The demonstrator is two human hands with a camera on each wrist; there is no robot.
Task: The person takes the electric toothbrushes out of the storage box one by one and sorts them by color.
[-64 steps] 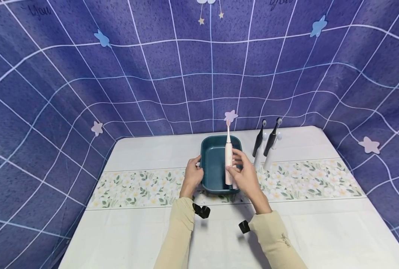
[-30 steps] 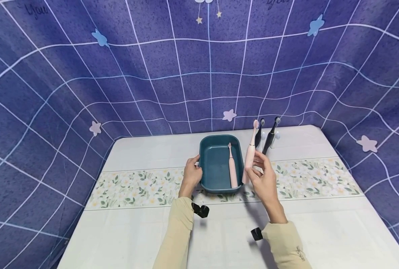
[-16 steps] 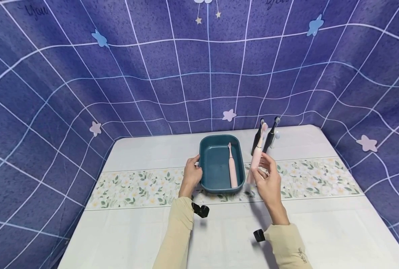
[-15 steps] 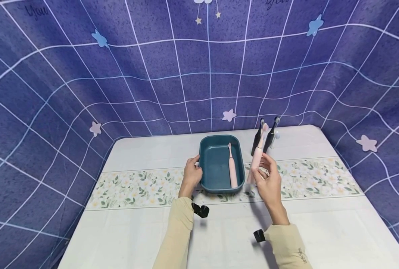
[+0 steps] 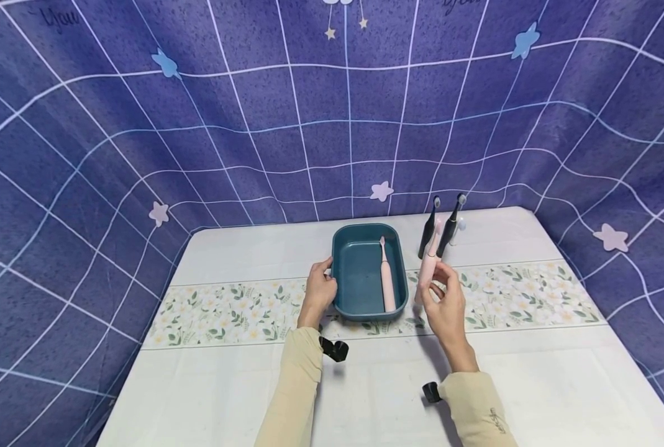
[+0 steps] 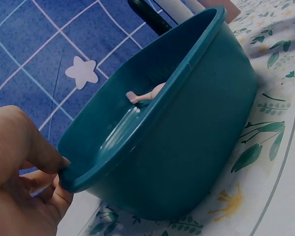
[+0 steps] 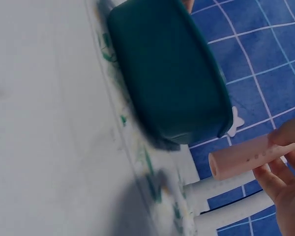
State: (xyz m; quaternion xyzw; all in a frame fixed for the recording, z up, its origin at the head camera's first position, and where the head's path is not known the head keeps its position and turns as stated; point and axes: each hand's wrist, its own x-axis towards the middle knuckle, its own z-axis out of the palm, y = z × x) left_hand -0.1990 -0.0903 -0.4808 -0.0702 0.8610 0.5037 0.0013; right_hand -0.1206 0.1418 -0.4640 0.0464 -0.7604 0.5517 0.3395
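My left hand (image 5: pixel 319 290) pinches the left rim of a dark teal plastic basin (image 5: pixel 359 318); the left wrist view shows thumb and fingers on its edge. Inside the basin, along its right side, lies a pink electric toothbrush (image 5: pixel 387 285). To the right of the basin, my right hand (image 5: pixel 448 307) holds a second pink electric toothbrush (image 5: pixel 428 268) by its handle, head up and slightly tilted. In the right wrist view the flat base of that handle (image 7: pixel 231 160) shows, with thumb and fingertips around it.
Behind the right hand stand two black electric toothbrushes (image 5: pixel 449 231) and at least one white toothbrush (image 5: pixel 461 225), partly hidden; two white handles (image 7: pixel 236 209) show in the right wrist view. The white tabletop (image 5: pixel 225 385) has a floral band, with a blue curtain (image 5: pixel 253 149) behind.
My right hand has carried the pink toothbrush from above the basin rightward past its rim, then lowered it slightly, uncovering the one inside. The left hand keeps its hold on the basin.
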